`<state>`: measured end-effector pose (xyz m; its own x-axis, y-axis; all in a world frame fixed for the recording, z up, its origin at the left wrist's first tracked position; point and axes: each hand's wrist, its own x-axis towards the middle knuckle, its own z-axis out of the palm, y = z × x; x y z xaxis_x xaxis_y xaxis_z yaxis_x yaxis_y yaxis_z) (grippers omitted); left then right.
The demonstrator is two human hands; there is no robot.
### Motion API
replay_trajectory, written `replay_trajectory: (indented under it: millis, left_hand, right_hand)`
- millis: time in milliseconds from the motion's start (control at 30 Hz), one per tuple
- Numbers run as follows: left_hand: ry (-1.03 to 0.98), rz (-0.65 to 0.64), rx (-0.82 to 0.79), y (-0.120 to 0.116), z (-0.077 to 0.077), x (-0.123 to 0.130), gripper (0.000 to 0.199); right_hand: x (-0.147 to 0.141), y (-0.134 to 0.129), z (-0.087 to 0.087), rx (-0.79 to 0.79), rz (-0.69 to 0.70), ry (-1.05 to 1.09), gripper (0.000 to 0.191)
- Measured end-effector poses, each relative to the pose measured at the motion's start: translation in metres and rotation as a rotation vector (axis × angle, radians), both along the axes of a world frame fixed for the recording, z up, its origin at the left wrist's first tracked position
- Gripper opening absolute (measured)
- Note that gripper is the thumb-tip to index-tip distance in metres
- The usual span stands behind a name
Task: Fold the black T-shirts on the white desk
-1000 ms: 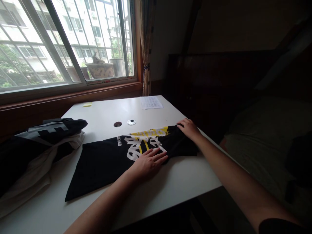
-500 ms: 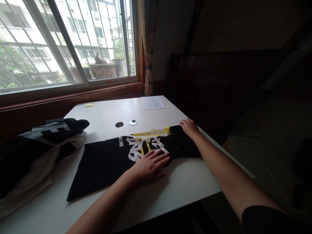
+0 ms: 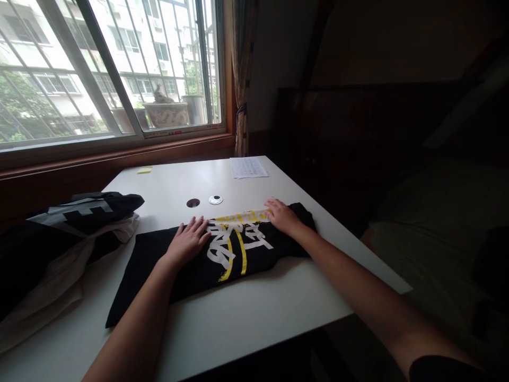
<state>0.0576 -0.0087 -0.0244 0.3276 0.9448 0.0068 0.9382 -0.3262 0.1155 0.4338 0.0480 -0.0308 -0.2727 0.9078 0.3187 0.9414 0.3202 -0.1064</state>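
A black garment (image 3: 246,249) with white and yellow lettering lies folded into a long strip on the white table (image 3: 254,313). My left hand (image 3: 189,241) rests on its left-middle part, fingers spread and palm down. On the upper edge of the print, my right hand (image 3: 281,215) lies with its fingers apart. The garment's right end is bunched beyond my right hand, and its left end tapers to a point near my left forearm.
A pile of dark and pale clothes (image 3: 79,223) sits at the table's left. Papers (image 3: 249,167) and a yellow note (image 3: 145,170) lie toward the back. A round hole (image 3: 193,202) and a silver disc (image 3: 216,199) are behind the garment. A barred window stands beyond.
My left hand has moved left across the garment. My right hand has shifted left from the garment's right end onto the print, and that end now lies drawn in and rumpled.
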Motion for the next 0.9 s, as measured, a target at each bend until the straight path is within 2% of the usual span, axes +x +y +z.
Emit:
replay_trajectory:
  millis: [67, 133, 233, 367, 500, 733, 900]
  left_hand:
    - [0.005, 0.038, -0.017, 0.005, -0.001, -0.014, 0.064]
    - [0.011, 0.069, -0.028, 0.009, -0.002, -0.026, 0.064]
    - [0.031, 0.094, -0.033, 0.012, -0.003, -0.046, 0.065]
    - [0.067, 0.138, -0.04, 0.011, -0.005, -0.077, 0.066]
    - [0.086, 0.183, -0.037, 0.008, -0.009, -0.104, 0.067]
    - [0.085, 0.196, -0.003, 0.007, -0.014, -0.113, 0.068]
    - [0.084, 0.207, -0.005, 0.007, -0.014, -0.115, 0.067]
  right_hand:
    - [-0.011, -0.011, -0.008, -0.063, 0.083, -0.017, 0.053]
    - [-0.008, -0.021, -0.014, -0.135, 0.098, -0.021, 0.063]
    - [0.018, -0.027, -0.016, -0.23, -0.047, -0.017, 0.074]
    - [0.061, -0.019, -0.014, -0.311, -0.286, -0.027, 0.076]
    - [0.084, -0.01, -0.016, -0.325, -0.385, -0.016, 0.077]
    - [0.106, -0.004, -0.023, -0.315, -0.481, 0.026, 0.068]
    - [0.113, -0.005, -0.029, -0.222, -0.526, 0.06, 0.061]
